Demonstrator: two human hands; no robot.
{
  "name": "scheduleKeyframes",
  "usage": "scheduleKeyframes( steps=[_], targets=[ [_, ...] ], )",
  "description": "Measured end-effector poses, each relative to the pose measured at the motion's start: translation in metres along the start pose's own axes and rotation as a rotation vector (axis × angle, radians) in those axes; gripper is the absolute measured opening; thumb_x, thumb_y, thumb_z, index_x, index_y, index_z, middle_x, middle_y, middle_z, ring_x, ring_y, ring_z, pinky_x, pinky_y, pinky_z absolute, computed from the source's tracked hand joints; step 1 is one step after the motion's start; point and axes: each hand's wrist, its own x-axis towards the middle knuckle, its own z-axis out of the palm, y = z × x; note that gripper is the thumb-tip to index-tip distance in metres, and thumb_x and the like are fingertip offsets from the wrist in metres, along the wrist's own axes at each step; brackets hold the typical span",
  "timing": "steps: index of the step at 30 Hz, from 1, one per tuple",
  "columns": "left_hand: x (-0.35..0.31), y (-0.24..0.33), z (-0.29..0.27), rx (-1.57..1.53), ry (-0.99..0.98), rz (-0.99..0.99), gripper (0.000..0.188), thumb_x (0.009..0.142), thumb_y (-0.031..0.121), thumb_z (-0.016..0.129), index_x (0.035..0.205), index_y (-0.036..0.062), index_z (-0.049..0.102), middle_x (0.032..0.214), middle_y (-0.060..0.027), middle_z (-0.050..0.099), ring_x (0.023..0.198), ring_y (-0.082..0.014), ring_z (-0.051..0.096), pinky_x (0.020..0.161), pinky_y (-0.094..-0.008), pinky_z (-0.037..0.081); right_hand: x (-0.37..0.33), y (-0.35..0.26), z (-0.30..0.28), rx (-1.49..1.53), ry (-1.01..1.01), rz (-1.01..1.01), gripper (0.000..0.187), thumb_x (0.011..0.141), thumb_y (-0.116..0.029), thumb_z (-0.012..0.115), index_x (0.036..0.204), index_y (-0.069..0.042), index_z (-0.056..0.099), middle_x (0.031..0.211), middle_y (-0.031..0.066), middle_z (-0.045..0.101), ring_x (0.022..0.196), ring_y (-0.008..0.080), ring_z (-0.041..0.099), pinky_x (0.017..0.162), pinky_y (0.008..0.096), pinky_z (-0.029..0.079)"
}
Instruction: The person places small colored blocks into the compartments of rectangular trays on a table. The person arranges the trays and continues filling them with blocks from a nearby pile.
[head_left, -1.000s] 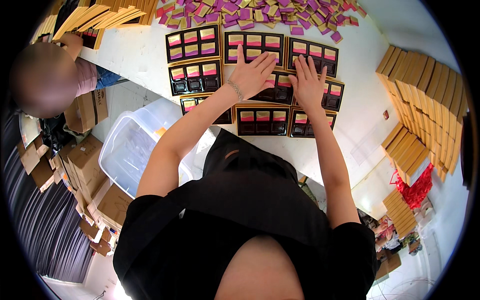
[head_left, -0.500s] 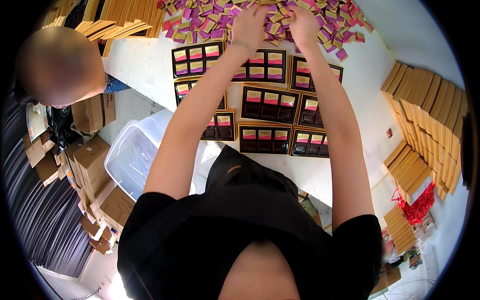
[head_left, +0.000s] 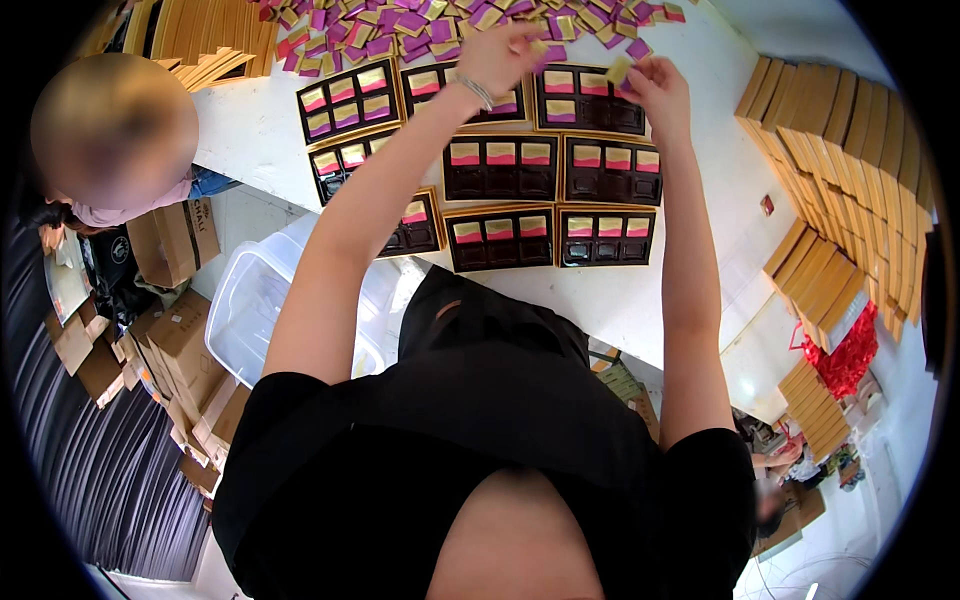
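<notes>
Dark trays with six wells each stand in rows, partly filled with small gold-and-pink or gold-and-purple wrapped chocolates. My right hand [head_left: 664,98] pinches a gold-and-purple wrapped chocolate [head_left: 619,71] above the far right tray [head_left: 612,118]. Near the edge of a loose heap of chocolates [head_left: 412,22], my left hand [head_left: 497,56] is closed, with a gold-coloured wrapped chocolate [head_left: 538,47] at its blurred fingertips. My left forearm hides parts of the trays on that side. In the middle tray [head_left: 500,183] the far row holds chocolates, and its near wells are bare.
Stacks of flat golden boxes [head_left: 840,150] line the right side, with red material [head_left: 848,345] below them. A clear plastic bin [head_left: 240,315] stands left of the white table [head_left: 695,245]. Another person [head_left: 110,140] is at the left, near cardboard boxes [head_left: 180,335].
My hands have come back from the heap and moved farther apart. A chocolate now shows in my right hand, over the far right tray. The whole view has shifted.
</notes>
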Motion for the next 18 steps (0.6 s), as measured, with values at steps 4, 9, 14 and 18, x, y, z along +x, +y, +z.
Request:
scheduleKeyframes(
  steps=[4, 9, 14, 18],
  targets=[
    [-0.022, 0.02, 0.034, -0.198, -0.226, -0.072, 0.02, 0.082, 0.022, 0.067, 0.1, 0.0148, 0.073, 0.084, -0.0037, 0.072, 0.076, -0.02, 0.068, 0.073, -0.0306, 0.054, -0.042, 0.03, -0.012, -0.426, 0.206, -0.026, 0.015, 0.082, -0.012, 0.07, 0.086, 0.001, 0.064, 0.076, 0.0057, 0.065, 0.068, 0.0127, 0.062, 0.06, 0.0245, 0.05],
    [-0.017, 0.037, 0.054, -0.022, -0.24, 0.037, 0.029, 0.08, 0.017, 0.071, 0.108, 0.0091, 0.069, 0.086, -0.0072, 0.071, 0.078, -0.0183, 0.068, 0.072, -0.0299, 0.054, -0.054, 0.042, 0.001, -0.069, 0.438, 0.098, 0.014, 0.081, -0.006, 0.069, 0.087, 0.004, 0.063, 0.075, 0.0101, 0.065, 0.067, 0.0153, 0.065, 0.054, 0.0269, 0.054],
    [-0.018, 0.055, 0.07, 0.138, -0.226, 0.121, 0.026, 0.083, 0.021, 0.069, 0.106, 0.0094, 0.068, 0.083, -0.0076, 0.071, 0.083, -0.0248, 0.068, 0.074, -0.0364, 0.054, -0.06, 0.044, -0.009, -0.536, 0.384, 0.085, 0.016, 0.083, -0.01, 0.066, 0.092, 0.003, 0.063, 0.085, 0.0135, 0.066, 0.082, 0.0248, 0.068, 0.069, 0.0367, 0.055],
    [-0.047, 0.051, 0.073, 0.453, -0.118, 0.493, 0.027, 0.089, 0.017, 0.055, 0.114, 0.0098, 0.063, 0.106, -0.0074, 0.067, 0.104, -0.0254, 0.062, 0.089, -0.0385, 0.049, -0.081, 0.026, -0.013, -0.808, 0.298, -0.194, 0.023, 0.087, -0.014, 0.062, 0.105, 0.0, 0.063, 0.116, 0.0151, 0.061, 0.107, 0.0309, 0.061, 0.088, 0.0453, 0.049]
  ],
)
